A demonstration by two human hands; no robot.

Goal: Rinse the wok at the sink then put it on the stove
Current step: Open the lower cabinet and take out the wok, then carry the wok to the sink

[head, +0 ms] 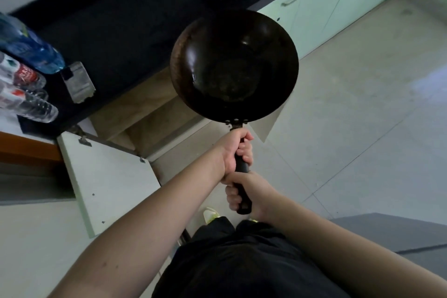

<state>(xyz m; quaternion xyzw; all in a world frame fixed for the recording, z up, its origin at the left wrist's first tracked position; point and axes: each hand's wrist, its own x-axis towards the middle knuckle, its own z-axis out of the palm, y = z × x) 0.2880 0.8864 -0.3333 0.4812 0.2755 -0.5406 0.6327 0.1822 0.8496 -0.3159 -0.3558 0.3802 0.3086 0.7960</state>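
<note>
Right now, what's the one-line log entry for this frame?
stage: carrying | wok: held in air, upright | left hand: upper handle | right hand: handle end | sink: not in view

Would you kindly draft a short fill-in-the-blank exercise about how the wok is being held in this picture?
1. The wok is held by its handle with ____ hands.
2. On the handle, the left hand grips ____ to the bowl than the right hand.
3. The cabinet door below the dark counter stands ____.
4. The plastic bottles lie at the ____ edge of the view.

Missing words: both; closer; open; left
</note>
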